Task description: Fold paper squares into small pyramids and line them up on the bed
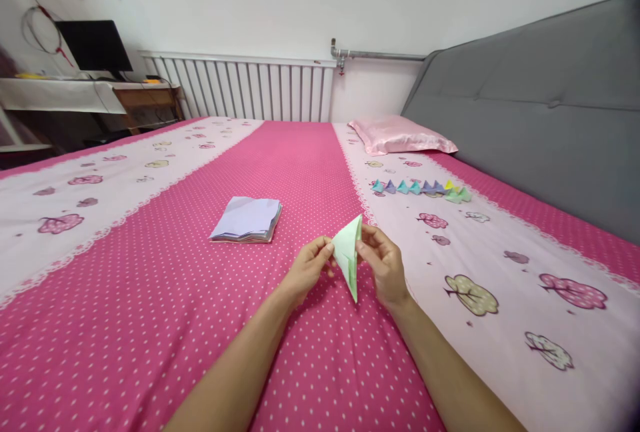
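Both of my hands hold a folded pale green paper [349,253] just above the pink dotted bedspread [200,299]. My left hand [306,269] pinches its left edge with thumb and fingers closed. My right hand [384,263] grips its right side, fingers curled against the fold. The paper forms a narrow pointed shape, tips up and down. A stack of square pastel papers [247,219], lilac on top, lies on the bed to the left, beyond my left hand.
A row of several small folded paper pieces [423,188] in blue, lilac, yellow and green lies on the bed's pale band to the right. A pink pillow [400,134] rests by the grey headboard [540,105]. A radiator [250,89] and a desk [100,95] stand beyond.
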`<state>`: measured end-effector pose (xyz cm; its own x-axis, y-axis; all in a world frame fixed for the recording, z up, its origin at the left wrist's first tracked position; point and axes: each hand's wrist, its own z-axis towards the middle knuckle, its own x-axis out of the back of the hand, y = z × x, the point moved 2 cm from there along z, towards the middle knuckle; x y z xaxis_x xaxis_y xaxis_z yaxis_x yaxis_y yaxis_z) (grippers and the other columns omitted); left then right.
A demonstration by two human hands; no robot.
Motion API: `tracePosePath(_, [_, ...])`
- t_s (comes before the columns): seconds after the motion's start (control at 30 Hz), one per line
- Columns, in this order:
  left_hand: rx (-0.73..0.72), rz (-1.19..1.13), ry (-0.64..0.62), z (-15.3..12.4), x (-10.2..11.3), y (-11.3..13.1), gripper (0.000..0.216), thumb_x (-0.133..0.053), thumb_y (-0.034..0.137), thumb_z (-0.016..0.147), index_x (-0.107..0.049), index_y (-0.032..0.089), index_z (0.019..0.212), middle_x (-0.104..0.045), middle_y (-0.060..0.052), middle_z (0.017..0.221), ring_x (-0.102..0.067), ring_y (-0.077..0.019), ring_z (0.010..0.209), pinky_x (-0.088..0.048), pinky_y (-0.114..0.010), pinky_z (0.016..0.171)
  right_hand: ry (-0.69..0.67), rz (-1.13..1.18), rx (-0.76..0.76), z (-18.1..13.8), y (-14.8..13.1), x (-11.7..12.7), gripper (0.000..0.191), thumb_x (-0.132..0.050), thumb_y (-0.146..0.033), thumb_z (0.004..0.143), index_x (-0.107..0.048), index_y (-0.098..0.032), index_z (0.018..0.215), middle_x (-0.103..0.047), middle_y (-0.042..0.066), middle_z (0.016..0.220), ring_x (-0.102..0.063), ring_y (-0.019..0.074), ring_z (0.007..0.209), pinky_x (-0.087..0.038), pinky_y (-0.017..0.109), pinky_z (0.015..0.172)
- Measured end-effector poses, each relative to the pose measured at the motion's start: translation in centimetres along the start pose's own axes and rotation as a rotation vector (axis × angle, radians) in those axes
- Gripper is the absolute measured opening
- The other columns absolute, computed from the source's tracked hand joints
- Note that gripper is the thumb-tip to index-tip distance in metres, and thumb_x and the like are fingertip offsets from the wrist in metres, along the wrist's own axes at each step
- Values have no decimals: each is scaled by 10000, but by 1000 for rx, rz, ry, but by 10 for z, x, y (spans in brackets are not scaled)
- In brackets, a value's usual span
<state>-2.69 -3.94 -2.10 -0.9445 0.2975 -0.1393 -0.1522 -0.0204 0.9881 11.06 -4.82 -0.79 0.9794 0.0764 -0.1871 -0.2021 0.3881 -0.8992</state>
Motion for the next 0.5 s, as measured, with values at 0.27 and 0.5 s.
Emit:
tracePosePath(0.27, [0, 19, 61, 3, 0, -5, 285, -539, 434, 766, -478, 157, 728, -548, 13, 616, -548, -99, 540, -466, -250, 567, -51, -112, -49, 3, 6, -2, 403, -615, -187, 684, -530, -195, 1078, -646, 61, 972, -626, 183, 840, -502, 285, 699])
tracePosePath(0.5, [-35, 14, 32, 1, -5, -2, 333, -557, 424, 758, -541, 128, 910, -584, -15, 706, -534, -95, 567, -437, -224, 544, -18, -135, -99, 0, 13, -4, 552, -701, -214, 602, -511, -182, 1118, -654, 55, 895, -628, 173, 737, -513, 282, 632])
